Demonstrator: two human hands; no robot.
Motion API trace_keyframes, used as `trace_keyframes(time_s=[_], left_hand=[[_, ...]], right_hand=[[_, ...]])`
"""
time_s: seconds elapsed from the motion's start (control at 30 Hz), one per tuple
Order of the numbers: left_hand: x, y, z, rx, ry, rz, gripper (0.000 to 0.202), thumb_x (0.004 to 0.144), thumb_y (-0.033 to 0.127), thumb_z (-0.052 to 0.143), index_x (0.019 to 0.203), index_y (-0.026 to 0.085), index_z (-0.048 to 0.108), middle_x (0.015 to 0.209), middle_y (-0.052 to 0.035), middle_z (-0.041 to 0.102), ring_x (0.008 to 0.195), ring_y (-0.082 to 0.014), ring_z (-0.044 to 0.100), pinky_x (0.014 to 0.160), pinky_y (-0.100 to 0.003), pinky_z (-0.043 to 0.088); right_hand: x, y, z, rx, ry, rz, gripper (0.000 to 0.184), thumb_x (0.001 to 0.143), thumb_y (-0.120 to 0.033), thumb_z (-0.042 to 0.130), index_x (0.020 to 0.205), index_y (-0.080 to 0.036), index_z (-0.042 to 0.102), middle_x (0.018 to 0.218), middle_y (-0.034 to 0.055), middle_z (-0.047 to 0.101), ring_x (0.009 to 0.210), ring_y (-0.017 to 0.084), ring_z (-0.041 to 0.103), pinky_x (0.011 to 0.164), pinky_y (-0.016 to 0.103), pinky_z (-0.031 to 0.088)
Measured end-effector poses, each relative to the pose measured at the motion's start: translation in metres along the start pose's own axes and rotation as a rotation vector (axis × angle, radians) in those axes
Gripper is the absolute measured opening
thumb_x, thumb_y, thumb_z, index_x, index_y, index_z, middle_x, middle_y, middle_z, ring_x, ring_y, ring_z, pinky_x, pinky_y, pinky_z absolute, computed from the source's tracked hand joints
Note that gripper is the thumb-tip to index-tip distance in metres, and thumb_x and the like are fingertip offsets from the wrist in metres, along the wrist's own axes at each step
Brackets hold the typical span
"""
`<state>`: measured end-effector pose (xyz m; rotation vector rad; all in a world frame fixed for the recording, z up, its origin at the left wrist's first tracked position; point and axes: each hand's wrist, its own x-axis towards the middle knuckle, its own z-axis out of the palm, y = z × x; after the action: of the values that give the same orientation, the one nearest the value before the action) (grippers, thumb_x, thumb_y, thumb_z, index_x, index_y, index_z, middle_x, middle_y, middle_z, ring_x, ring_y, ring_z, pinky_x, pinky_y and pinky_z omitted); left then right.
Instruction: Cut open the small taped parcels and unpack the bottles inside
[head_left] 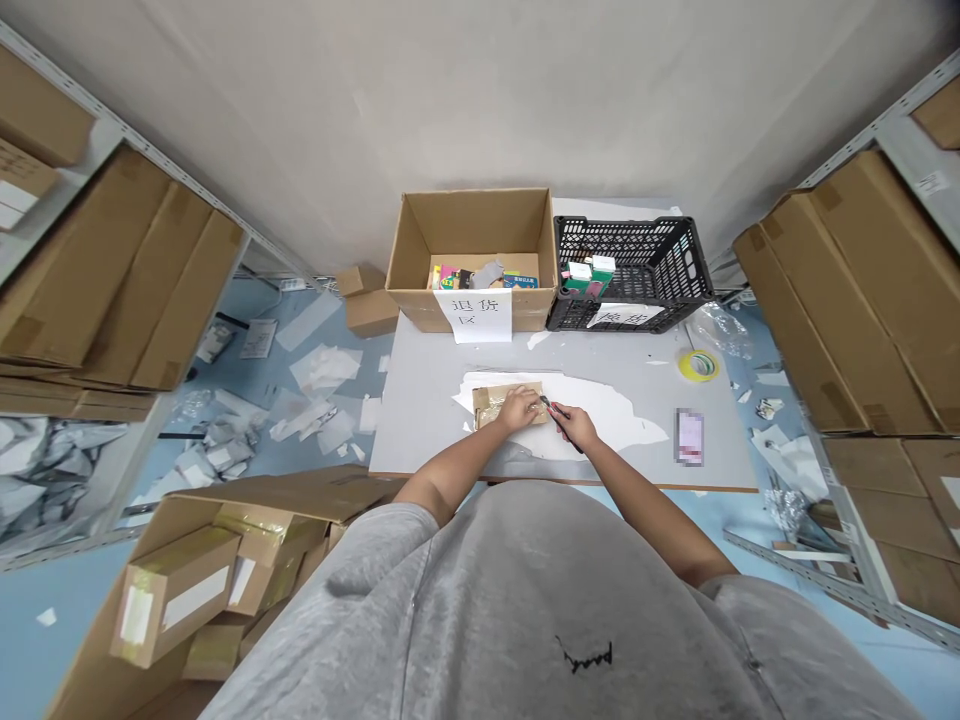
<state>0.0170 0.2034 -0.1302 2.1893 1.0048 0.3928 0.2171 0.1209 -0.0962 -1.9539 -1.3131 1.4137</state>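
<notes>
A small cardboard box (489,401) with shiny tape on it lies on the white sheet (622,412) at the front of the table. My left hand (520,408) presses down on the box and grips it, with the fingers towards its right end. In my right hand (576,426) is a box cutter (559,414) with a dark handle and some red on it. Its tip points at the right end of the box, close to my left fingertips. Whether the blade touches the cardboard is too small to tell.
Behind stand an open carton (416,300) with colourful items and a black crate (667,285) with small green-white boxes. Yellow tape (698,365) and a phone (689,437) lie to the right. A large carton (97,640) of parcels stands left; shelves flank both sides.
</notes>
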Motion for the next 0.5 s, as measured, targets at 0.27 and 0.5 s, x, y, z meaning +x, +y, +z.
trace_keyframes(time_s=[0.27, 0.5], left_hand=[[0.012, -0.004, -0.002, 0.057, -0.036, -0.046, 0.014, 0.087, 0.031, 0.069, 0.095, 0.019, 0.069, 0.102, -0.0110, 0.069, 0.111, -0.0294, 0.058, 0.100, -0.042, 0.042], [0.005, -0.003, -0.002, -0.034, 0.034, 0.036, 0.013, 0.092, 0.032, 0.065, 0.087, 0.021, 0.067, 0.095, -0.0074, 0.070, 0.105, -0.0262, 0.058, 0.097, -0.041, 0.042]], right_hand=[[-0.001, 0.000, 0.000, -0.051, 0.051, 0.028, 0.042, 0.102, -0.036, 0.053, 0.139, -0.024, 0.068, 0.061, -0.0055, 0.063, 0.040, 0.009, 0.053, 0.041, 0.018, 0.036], [0.000, -0.010, 0.004, -0.084, 0.042, 0.020, 0.037, 0.102, -0.032, 0.051, 0.133, -0.023, 0.072, 0.061, -0.0052, 0.063, 0.039, 0.008, 0.052, 0.040, 0.017, 0.035]])
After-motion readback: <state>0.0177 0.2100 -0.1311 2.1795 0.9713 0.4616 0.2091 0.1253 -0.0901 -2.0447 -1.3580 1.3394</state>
